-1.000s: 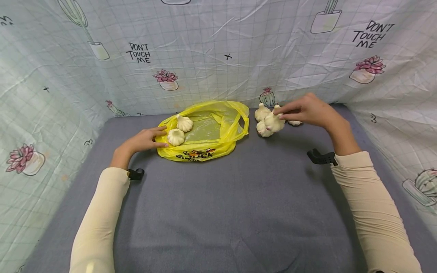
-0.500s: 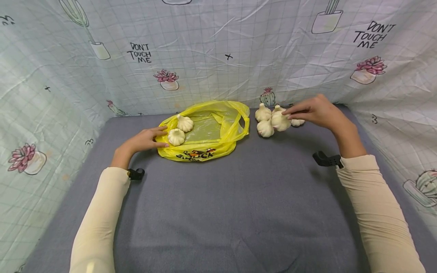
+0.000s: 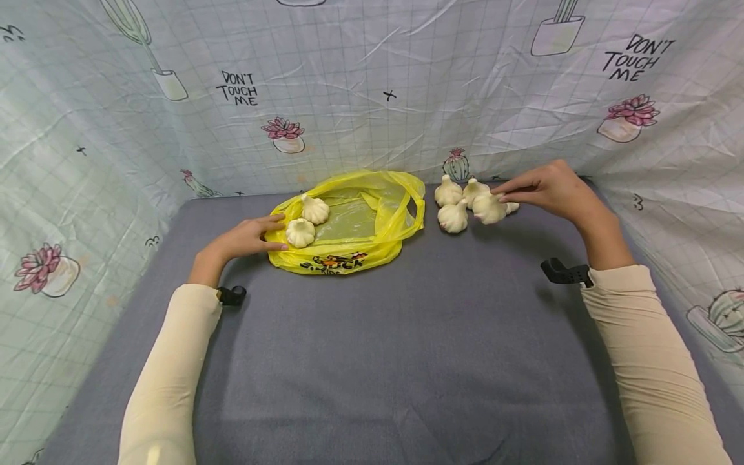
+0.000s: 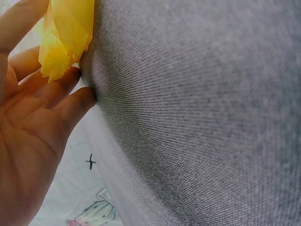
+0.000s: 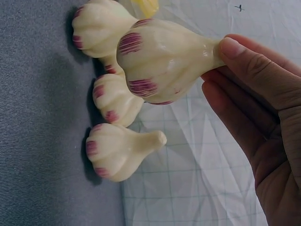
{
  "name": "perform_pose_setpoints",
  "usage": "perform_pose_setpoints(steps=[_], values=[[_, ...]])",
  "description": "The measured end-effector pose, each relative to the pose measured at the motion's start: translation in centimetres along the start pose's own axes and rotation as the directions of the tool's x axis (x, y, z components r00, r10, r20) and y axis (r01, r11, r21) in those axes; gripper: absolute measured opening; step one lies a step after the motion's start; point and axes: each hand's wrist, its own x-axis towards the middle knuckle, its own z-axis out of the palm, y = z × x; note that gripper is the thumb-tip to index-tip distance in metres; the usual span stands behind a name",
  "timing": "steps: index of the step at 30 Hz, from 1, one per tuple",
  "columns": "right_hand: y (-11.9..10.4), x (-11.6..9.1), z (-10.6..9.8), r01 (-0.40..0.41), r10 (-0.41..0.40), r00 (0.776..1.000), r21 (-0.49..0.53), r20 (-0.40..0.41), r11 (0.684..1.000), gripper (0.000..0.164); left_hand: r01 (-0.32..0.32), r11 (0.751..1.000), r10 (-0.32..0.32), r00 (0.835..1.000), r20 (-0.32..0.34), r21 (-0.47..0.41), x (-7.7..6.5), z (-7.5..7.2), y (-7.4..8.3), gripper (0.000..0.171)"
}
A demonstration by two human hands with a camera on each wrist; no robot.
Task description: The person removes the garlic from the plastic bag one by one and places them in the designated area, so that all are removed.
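Observation:
My right hand [image 3: 552, 188] pinches a garlic bulb [image 3: 489, 208] by its stem, between thumb and fingers. In the right wrist view this bulb [image 5: 162, 61] hangs above the cloth, cream with purple streaks. Several other garlic bulbs [image 3: 453, 218] stand close around it; one behind it is partly hidden. At the left, my left hand [image 3: 241, 239] rests against the left end of a yellow plastic bag [image 3: 349, 255], fingers spread. The left wrist view shows the bag's crumpled end [image 4: 70, 33] between thumb and fingers. Two garlic bulbs [image 3: 314, 210] lie inside the bag's left part.
A grey cloth [image 3: 349, 349] covers the table. Printed fabric [image 3: 360, 84] with plant drawings hangs behind and at both sides, right up to the table's back edge. The bag's mouth faces up, with a looped handle [image 3: 414, 206] on its right.
My right hand has moved to the right with its garlic bulb, away from the two left bulbs of the group. My left hand and the bag have stayed put.

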Motion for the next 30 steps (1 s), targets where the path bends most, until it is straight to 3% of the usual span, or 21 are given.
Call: perform_pose_setpoints(steps=[10, 19, 30], values=[[1.0, 0.0, 0.8, -0.082, 0.081, 0.996, 0.006, 0.042, 0.997, 0.020, 0.011, 1.000, -0.011, 1.000, 0.003, -0.010, 0.0, -0.1, -0.2, 0.072], [1.9, -0.2, 1.7, -0.252, 0.245, 0.963, 0.049, 0.113, 0.967, 0.016, 0.016, 1.000, -0.016, 1.000, 0.011, 0.000, 0.0, -0.1, 0.0, 0.072], [2.4, 0.2, 2.1, -0.295, 0.289, 0.942, 0.013, 0.172, 0.955, 0.016, 0.011, 1.000, -0.011, 1.000, 0.003, -0.013, 0.0, -0.1, -0.1, 0.072]])
